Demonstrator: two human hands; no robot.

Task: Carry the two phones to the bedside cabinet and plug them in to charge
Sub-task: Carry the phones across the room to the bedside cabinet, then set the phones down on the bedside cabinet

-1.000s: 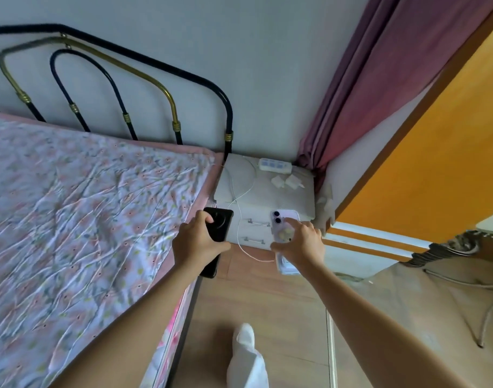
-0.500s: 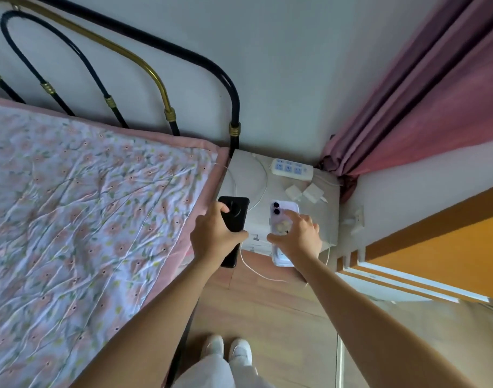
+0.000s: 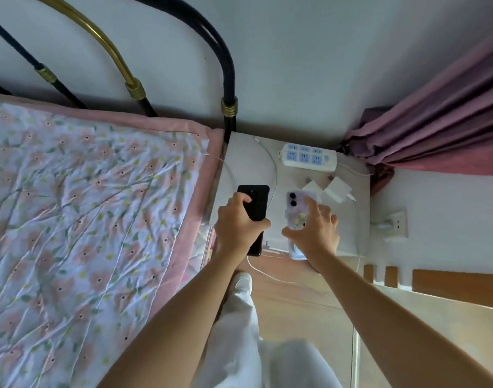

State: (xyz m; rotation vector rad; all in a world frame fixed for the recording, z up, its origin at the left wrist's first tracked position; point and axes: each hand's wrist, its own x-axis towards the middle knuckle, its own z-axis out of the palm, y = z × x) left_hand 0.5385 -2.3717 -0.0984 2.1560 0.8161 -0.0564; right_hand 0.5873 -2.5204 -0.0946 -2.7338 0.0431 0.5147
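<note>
Both phones, black phone and lilac phone, now reach over the cabinet.

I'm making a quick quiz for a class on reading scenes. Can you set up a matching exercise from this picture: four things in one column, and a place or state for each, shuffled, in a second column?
Things:
1. black phone
2. purple phone
3. power strip
4. white chargers

Places or states:
A. lying loose on the cabinet, just in front of the power strip
B. in the grip of the left hand
C. at the back of the cabinet top, near the curtain, sockets empty
D. held by the right hand

Pairs: 1-B, 2-D, 3-C, 4-A
</note>
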